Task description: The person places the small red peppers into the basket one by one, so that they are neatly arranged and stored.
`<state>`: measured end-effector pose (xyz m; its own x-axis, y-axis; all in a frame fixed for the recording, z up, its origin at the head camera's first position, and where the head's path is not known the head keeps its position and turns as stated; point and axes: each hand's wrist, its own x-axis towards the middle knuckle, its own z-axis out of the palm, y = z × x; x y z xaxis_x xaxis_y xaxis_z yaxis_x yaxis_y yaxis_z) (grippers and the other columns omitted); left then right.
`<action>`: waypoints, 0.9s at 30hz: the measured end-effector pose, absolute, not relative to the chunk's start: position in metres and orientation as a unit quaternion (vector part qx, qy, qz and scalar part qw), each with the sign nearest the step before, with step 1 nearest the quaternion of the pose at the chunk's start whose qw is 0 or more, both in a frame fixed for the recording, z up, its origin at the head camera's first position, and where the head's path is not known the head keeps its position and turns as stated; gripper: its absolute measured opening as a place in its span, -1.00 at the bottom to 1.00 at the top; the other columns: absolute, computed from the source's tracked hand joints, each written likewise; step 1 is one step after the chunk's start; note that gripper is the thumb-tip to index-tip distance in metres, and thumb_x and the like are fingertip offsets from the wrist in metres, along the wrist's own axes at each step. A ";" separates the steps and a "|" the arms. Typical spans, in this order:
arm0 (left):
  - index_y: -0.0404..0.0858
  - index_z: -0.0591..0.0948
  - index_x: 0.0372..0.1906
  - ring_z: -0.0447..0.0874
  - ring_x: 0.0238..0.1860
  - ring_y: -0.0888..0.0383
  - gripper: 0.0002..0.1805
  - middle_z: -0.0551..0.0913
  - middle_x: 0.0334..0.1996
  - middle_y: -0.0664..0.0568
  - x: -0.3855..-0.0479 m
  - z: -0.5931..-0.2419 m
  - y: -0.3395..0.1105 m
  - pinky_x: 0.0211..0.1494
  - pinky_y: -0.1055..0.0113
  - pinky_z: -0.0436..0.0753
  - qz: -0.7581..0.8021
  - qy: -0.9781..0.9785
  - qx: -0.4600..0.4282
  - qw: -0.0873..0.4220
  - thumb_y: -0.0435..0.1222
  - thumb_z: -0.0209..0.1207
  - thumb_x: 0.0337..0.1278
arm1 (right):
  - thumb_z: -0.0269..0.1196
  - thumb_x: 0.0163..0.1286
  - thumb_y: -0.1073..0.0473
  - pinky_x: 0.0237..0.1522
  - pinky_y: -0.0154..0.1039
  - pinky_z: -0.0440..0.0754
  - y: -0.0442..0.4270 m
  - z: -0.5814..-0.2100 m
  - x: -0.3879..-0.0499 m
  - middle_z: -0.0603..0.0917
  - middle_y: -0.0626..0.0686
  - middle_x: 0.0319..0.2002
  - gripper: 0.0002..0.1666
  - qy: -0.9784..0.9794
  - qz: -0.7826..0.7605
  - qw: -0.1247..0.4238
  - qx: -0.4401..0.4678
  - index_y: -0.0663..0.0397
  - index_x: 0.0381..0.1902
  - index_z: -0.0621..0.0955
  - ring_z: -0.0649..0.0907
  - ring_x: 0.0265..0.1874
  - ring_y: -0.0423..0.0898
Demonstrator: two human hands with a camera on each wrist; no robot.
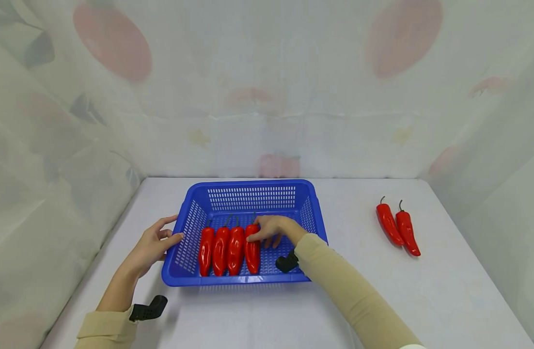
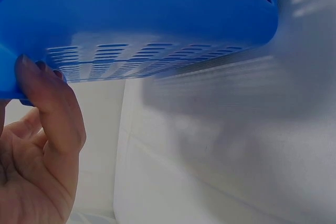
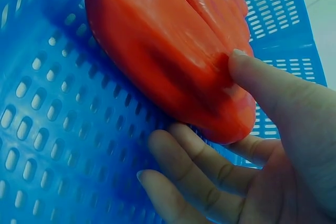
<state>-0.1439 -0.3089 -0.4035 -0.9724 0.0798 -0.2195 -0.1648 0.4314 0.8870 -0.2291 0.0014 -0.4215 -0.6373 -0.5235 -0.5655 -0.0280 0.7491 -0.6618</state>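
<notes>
In the head view a blue basket [image 1: 249, 280] holds several red peppers [image 1: 221, 251] lying side by side. My right hand [image 1: 273, 230] is inside it, thumb on top of the rightmost pepper [image 1: 252, 254] and fingers along its right side. The right wrist view shows that hand [image 3: 226, 166] around the thick end of the pepper [image 3: 168, 51]. At the basket's left rim, my left hand [image 1: 152, 246] grips the edge between thumb and fingers. In the left wrist view the left hand [image 2: 50, 140] holds the blue wall [image 2: 157, 9].
Two more red peppers [image 1: 389, 224] lie close together on the white table [image 1: 350, 208], right of the basket. Patterned pale curtains [image 1: 267, 131] hang behind the table and at both sides.
</notes>
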 end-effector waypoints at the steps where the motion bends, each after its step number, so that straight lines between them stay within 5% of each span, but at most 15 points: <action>1: -0.19 0.01 0.42 0.67 -0.40 0.01 -0.23 0.47 -0.30 -0.24 -0.144 -0.404 -0.309 -0.36 0.11 0.69 0.532 0.838 -0.025 0.114 -0.20 0.12 0.22 | 0.21 0.24 -0.10 -0.35 -0.14 0.69 0.002 -0.421 -0.229 0.61 0.10 -0.25 -0.24 0.848 -0.315 0.394 -0.162 0.10 0.27 0.23 0.67 -0.29 0.02; 27: -0.20 0.00 0.43 0.67 -0.41 0.01 -0.24 0.48 -0.29 -0.24 -0.144 -0.404 -0.309 -0.36 0.11 0.69 0.531 0.839 -0.027 0.115 -0.21 0.11 0.22 | 0.22 0.26 -0.02 -0.35 -0.14 0.69 0.005 -0.419 -0.232 0.63 0.10 -0.24 -0.45 0.840 -0.316 0.411 -0.159 0.16 0.08 0.37 0.68 -0.28 0.02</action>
